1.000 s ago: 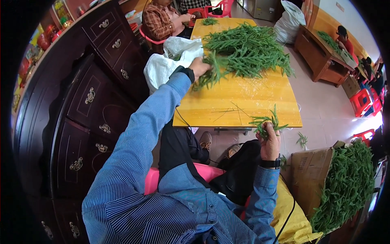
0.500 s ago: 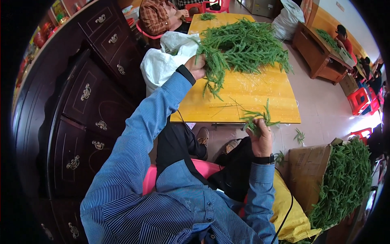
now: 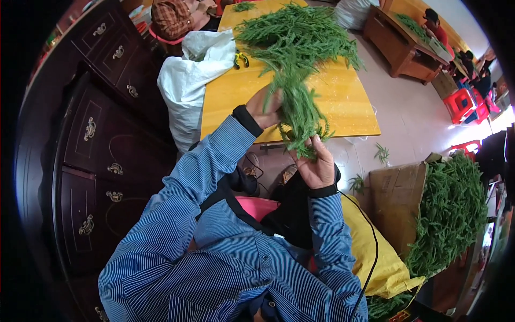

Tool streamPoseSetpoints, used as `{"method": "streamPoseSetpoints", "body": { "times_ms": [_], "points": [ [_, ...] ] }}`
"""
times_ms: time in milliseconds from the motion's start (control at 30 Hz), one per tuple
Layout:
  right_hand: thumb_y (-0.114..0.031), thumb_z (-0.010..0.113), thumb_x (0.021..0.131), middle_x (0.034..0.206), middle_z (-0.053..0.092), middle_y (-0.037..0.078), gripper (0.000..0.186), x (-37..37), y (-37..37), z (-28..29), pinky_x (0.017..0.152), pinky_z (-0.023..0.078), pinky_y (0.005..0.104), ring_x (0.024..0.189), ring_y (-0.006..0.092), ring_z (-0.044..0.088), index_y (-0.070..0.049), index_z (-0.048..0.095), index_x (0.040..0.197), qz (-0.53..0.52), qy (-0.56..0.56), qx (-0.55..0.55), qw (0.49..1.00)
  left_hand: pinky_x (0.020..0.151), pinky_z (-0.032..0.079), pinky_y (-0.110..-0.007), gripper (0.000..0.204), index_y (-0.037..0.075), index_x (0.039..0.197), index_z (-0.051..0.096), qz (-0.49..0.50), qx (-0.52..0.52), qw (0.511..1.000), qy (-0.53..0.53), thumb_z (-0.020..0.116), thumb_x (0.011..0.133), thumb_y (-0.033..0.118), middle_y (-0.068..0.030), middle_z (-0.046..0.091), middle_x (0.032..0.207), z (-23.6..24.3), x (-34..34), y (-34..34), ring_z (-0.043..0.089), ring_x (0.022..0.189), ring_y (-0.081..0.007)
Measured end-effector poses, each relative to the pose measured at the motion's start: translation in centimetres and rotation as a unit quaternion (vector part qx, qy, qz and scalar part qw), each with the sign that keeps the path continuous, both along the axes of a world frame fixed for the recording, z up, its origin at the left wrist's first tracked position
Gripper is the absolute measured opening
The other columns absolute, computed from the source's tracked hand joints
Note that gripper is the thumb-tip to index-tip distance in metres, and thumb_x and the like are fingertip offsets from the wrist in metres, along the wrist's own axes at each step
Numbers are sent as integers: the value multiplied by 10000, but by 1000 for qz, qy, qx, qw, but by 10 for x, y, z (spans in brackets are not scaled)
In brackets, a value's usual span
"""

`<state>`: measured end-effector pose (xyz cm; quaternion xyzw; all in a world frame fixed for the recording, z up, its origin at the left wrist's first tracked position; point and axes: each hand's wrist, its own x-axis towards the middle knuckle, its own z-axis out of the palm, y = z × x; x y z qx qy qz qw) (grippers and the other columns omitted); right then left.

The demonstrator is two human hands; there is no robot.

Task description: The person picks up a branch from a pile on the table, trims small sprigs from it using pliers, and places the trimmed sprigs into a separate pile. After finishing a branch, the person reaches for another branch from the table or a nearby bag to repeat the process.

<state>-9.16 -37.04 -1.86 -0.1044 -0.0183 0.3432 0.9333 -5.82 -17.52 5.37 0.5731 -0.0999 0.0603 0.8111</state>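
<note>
In front of my body, at the table's near edge, my left hand (image 3: 266, 104) is closed round a bunch of green artificial-looking needle sprigs (image 3: 301, 107). The upper part of the bunch is smeared by motion. My right hand (image 3: 317, 167) pinches the lower tips of greenery just below it, and the two lots of sprigs overlap there. How many pieces each hand holds is hidden. A large heap of the same green sprigs (image 3: 300, 35) lies across the far part of the yellow table (image 3: 236, 99).
Pliers (image 3: 241, 59) with yellow-and-black handles lie beside a white sack (image 3: 182, 80). At my right stand a cardboard box (image 3: 397, 206) of greenery and a yellow sack (image 3: 370, 252). Dark drawers (image 3: 107, 134) line the left. A person (image 3: 174, 19) in a checked shirt sits beyond.
My left hand has come nearer with its bunch, and my right hand's sprigs now meet it. The view has shifted, and the pliers have come into sight.
</note>
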Motion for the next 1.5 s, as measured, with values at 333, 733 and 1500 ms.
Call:
{"method": "streamPoseSetpoints", "body": {
  "times_ms": [333, 733, 1500],
  "points": [
    [-132, 611, 927, 1168, 630, 78, 420, -5, -7, 16, 942, 489, 413, 1084, 233, 601, -45, 480, 1317, -52, -136, -192, 971, 622, 441, -279, 83, 27, 937, 603, 11, 193, 978, 84, 546, 926, 87, 19, 576, 781, -4, -13, -11, 534, 696, -100],
    [-95, 606, 929, 1243, 610, 121, 388, 6, -10, 5, 1012, 460, 451, 1117, 246, 600, -50, 512, 1302, -39, -66, -95, 993, 946, 503, -397, 371, 18, 1166, 583, -138, -285, 944, 89, 612, 935, 308, -153, 643, 1113, -46, -11, -1, 621, 1042, -255],
    [-18, 576, 915, 1194, 626, 87, 410, 7, -5, 1, 922, 503, 351, 1065, 200, 617, -21, 497, 1317, -120, -96, -175, 973, 836, 546, -319, 270, 31, 1161, 550, -66, -60, 996, -15, 547, 965, 217, -83, 631, 1045, -34, -7, -40, 648, 939, -205]
  ]
}}
